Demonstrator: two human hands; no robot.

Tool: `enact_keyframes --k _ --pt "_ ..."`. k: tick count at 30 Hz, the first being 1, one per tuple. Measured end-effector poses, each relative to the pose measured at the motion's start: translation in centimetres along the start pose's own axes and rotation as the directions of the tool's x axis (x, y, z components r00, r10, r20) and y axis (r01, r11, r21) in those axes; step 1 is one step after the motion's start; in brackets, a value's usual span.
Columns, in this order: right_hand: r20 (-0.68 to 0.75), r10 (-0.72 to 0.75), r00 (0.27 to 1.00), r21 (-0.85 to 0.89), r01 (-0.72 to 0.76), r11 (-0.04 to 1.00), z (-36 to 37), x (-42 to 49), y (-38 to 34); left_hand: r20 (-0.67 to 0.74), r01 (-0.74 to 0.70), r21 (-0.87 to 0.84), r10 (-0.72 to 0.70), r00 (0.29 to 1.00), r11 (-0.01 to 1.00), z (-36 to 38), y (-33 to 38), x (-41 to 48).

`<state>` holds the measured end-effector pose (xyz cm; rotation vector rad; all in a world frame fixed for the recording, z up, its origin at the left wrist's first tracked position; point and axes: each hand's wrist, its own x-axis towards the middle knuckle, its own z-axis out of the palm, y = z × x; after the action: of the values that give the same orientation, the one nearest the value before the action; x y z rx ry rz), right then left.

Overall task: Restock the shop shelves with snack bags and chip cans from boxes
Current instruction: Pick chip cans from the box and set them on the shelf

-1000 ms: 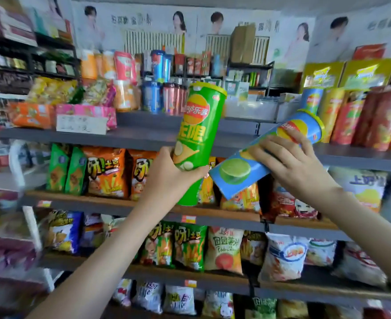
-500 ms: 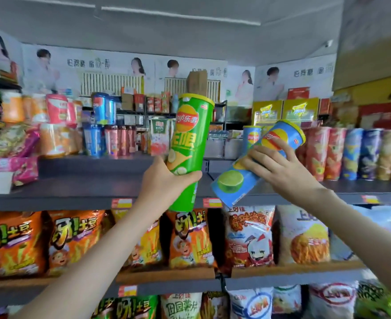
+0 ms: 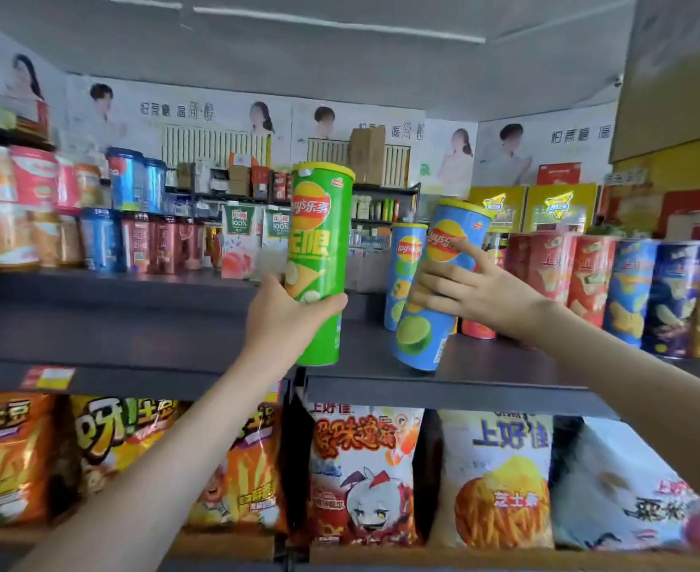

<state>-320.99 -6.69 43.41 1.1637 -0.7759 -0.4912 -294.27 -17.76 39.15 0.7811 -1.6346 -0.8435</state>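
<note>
My left hand [image 3: 286, 313] grips a tall green chip can [image 3: 319, 249] around its lower half and holds it upright in front of the dark top shelf [image 3: 142, 324]. My right hand [image 3: 470, 291] holds a blue chip can [image 3: 437, 307] with a lime picture, tilted, its bottom edge low over or on the shelf board. Just behind it stands another blue can [image 3: 404, 266] of the same kind.
Red, blue and dark chip cans [image 3: 628, 291] line the shelf to the right. Cup drinks and juice cartons [image 3: 133, 237] fill the shelf's back left. Snack bags [image 3: 364, 476] hang tightly on the shelf below. The shelf front between the two cans is bare.
The view has risen toward the top shelf. Both hands have carried their cans up and forward over it; the blue can is now steeper and down at the shelf board.
</note>
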Motion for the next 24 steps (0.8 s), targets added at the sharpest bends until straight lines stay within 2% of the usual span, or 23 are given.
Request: enact_keyframes --k 4,9,14,17,18,19,21,22,24 --pt "-0.178 -0.071 0.981 0.005 0.073 0.997 3.6 -0.9 -0.1 -0.084 0.039 -0.004 -0.039 0.996 0.999 4.2 0.4 -0.2" --pt "-0.298 -0.01 0.954 0.054 0.027 0.998 5.5 -0.9 -1.1 -0.162 0.061 0.05 -0.052 0.985 0.997 6.4 0.6 -0.4" --pt "-0.259 0.06 0.964 0.097 -0.036 0.995 5.9 -1.8 -1.7 -0.186 0.074 0.07 -0.06 0.981 0.995 6.7 0.5 -0.3" --pt "-0.191 0.234 0.953 0.243 -0.185 0.952 4.3 -2.5 -1.7 -0.19 0.054 0.072 -0.039 0.981 0.996 6.4 0.7 -0.2" --pt "-0.157 0.352 0.923 0.345 -0.283 0.895 3.2 -2.4 -1.8 -0.192 0.045 0.066 -0.032 0.981 0.997 6.3 0.8 -0.2" --pt "-0.105 0.505 0.857 0.463 -0.407 0.787 2.2 -2.2 -2.1 -0.196 0.037 0.055 -0.026 0.98 0.998 6.2 0.9 -0.1" --pt "0.076 0.784 0.616 0.661 -0.62 0.423 0.1 -1.1 -3.1 -0.199 0.023 0.03 -0.016 0.98 0.999 6.1 1.2 0.1" --pt "0.198 0.851 0.487 0.708 -0.671 0.219 -0.8 -0.4 -3.8 -0.196 0.015 0.018 -0.011 0.98 1.0 6.1 1.3 0.2" --pt "0.463 0.836 0.295 0.714 -0.683 -0.154 -2.2 1.3 -4.9 -0.187 -0.002 0.004 0.003 0.982 1.0 6.0 1.4 0.4"
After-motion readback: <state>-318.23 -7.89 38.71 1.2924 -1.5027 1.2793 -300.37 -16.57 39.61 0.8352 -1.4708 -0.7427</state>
